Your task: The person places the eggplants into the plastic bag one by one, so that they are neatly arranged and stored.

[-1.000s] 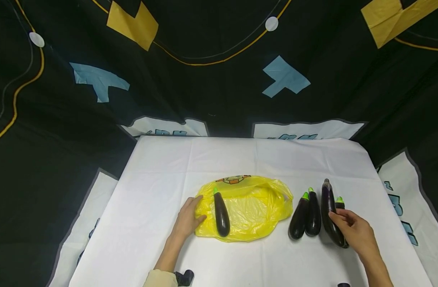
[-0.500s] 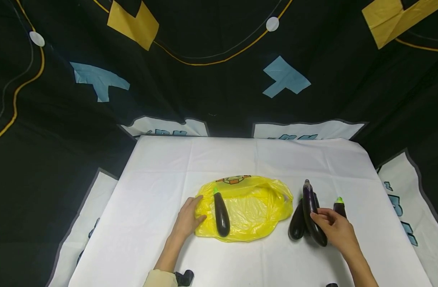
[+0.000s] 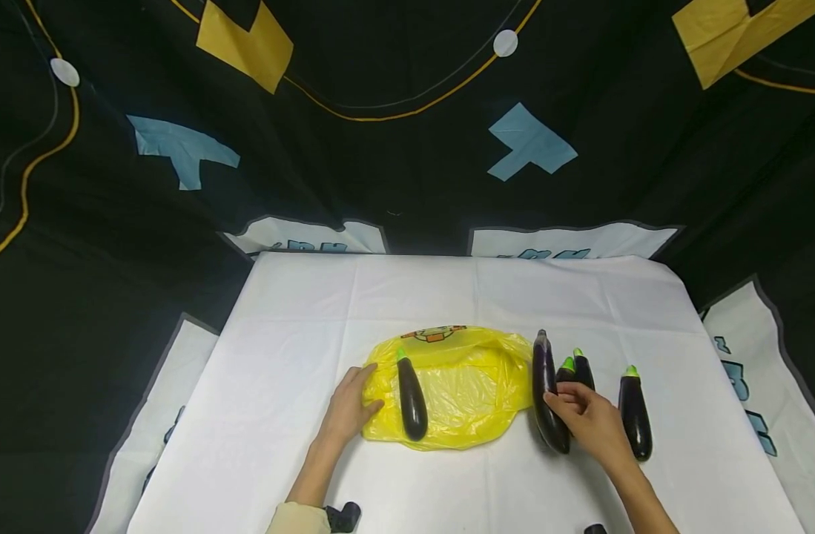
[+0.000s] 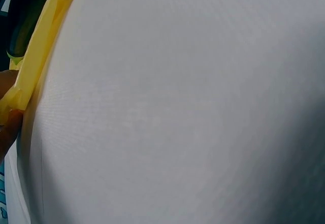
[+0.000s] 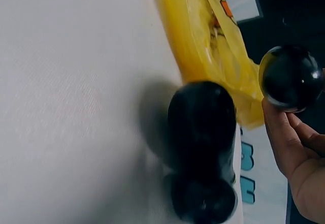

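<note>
My right hand point(image 3: 597, 423) grips a long dark eggplant point(image 3: 546, 400) between thumb and fingers, raised beside the right end of a yellow plastic bag point(image 3: 474, 400). Its round end point(image 5: 289, 76) faces the right wrist view. Partly hidden behind that hand lie two green-tipped eggplants point(image 3: 583, 369). Another eggplant point(image 3: 635, 417) lies to the right of the hand. My left hand point(image 3: 347, 408) holds the bag's left edge, with thumb and a finger point(image 4: 9, 132) on the yellow film in the left wrist view. On the bag near this hand rests one more eggplant point(image 3: 412, 400).
A white cloth point(image 3: 300, 326) covers the table. Black curtain point(image 3: 394, 178) with yellow and blue patches hangs behind it. A small black object point(image 3: 343, 517) sits by the left sleeve.
The right hand has carried the long eggplant leftward, past the two lying eggplants, to the bag's right end. The eggplant at the far right is now uncovered. The left hand has stayed still.
</note>
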A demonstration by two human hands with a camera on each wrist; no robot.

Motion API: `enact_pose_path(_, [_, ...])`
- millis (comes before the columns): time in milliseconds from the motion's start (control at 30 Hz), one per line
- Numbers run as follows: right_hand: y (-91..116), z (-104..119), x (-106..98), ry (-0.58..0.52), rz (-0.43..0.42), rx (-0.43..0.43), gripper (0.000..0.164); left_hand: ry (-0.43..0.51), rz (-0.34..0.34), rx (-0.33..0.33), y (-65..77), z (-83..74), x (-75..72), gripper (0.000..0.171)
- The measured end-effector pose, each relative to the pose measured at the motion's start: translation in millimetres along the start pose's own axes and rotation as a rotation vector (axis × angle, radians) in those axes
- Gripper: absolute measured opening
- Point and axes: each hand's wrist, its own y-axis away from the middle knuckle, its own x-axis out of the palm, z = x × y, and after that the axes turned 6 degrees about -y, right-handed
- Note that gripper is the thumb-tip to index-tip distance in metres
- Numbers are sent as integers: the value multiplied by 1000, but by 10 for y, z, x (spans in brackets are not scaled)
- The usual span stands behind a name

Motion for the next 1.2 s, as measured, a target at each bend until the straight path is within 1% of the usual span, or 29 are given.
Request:
enact_pose_path(267, [-8,91,176,-23,-4,-33,51,2,-1,3,-5,-7,-6,71])
enact_pose_path(500, [-1,139,304,-53,-1,-62,50,6,9,-19,0,-26,-13,71])
enact_pose_path(700, [2,182,415,-68,-13,-74,47,5,10,-22,4,-31,-13,72])
enact_pose_path(867, [-8,203,509,-87,-7,-71,46,-1,3,-18,9,-26,-7,71])
enact_pose_path(1200, [-14,216,599,-88,-11,-80,46,1,3,-19,1,-14,1,71])
